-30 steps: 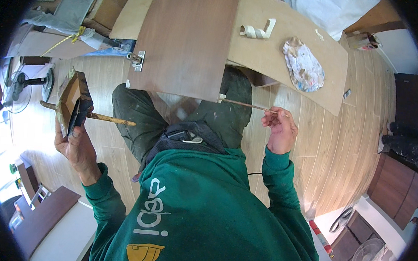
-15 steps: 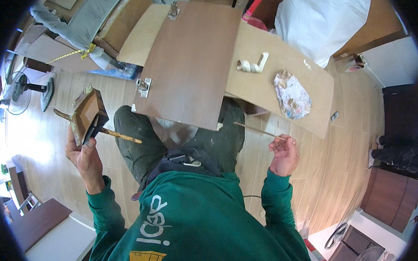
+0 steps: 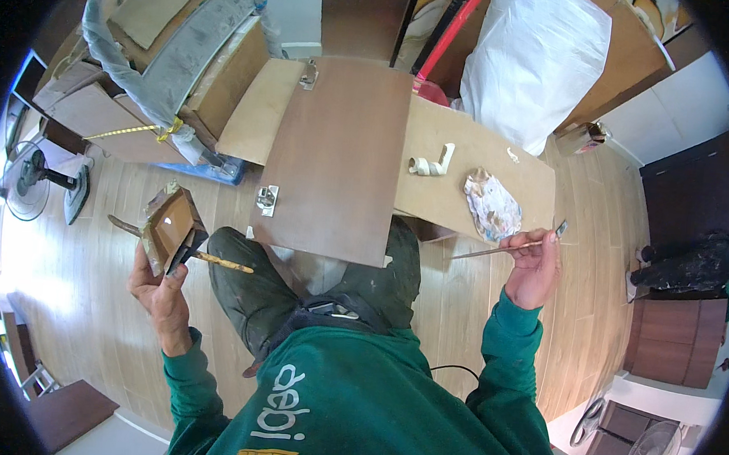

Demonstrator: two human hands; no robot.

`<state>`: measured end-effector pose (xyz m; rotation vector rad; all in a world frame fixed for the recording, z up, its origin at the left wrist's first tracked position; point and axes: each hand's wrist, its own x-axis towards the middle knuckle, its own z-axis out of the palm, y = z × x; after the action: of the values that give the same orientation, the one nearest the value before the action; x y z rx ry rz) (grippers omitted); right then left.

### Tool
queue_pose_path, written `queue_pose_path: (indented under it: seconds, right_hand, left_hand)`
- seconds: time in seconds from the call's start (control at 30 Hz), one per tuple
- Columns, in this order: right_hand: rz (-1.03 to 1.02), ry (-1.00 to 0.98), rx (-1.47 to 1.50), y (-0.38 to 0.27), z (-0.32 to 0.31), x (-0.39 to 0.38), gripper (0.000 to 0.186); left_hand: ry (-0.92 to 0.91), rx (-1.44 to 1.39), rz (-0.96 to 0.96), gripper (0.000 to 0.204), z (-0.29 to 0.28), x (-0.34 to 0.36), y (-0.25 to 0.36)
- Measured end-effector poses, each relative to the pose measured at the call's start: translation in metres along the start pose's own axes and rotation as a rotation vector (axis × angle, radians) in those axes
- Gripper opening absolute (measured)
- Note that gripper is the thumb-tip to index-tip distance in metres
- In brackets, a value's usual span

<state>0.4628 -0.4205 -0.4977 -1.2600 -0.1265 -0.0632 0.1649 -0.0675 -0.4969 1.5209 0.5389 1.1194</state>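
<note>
Head view, largest to smallest: brown cabinet door panel lies over the knees, its near edge overhanging the lap, with bare wood floor on both sides. Left hand grips a small brown box and stained stick. Right hand pinches a thin brush near the paint-smeared palette.

Single head view, straight down, close overhead
</note>
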Motion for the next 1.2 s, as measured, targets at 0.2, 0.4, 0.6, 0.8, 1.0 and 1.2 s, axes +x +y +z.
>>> queue_pose_path:
  seconds: [0.2, 0.4, 0.6, 0.8, 1.0, 1.2]
  right_hand:
    - [0.168, -0.200, -0.059, 0.005, 0.050, -0.005, 0.033]
    - [0.255, -0.608, -0.290, 0.013, 0.128, -0.031, 0.023]
    - [0.332, -1.049, -0.369, -0.008, 0.198, -0.038, 0.031]
    - [0.456, -1.087, -0.301, -0.020, 0.241, -0.016, 0.033]
    - [0.676, -1.094, -0.199, -0.022, 0.231, 0.006, 0.025]
    - [0.708, -1.027, -0.117, -0.017, 0.191, 0.021, 0.014]
  left_hand:
    - [-0.065, -0.004, -0.014, 0.066, -0.002, 0.020, 0.000]
    - [-0.128, 0.001, -0.123, 0.064, 0.003, 0.039, -0.004]
    - [-0.346, 0.012, 0.067, 0.072, 0.017, 0.051, 0.004]
    - [-0.491, 0.024, 0.039, 0.078, 0.047, 0.053, 0.023]
    - [-0.696, 0.143, 0.115, 0.074, 0.080, 0.053, 0.038]
    - [-0.812, 0.253, 0.158, 0.077, 0.116, 0.049, 0.037]
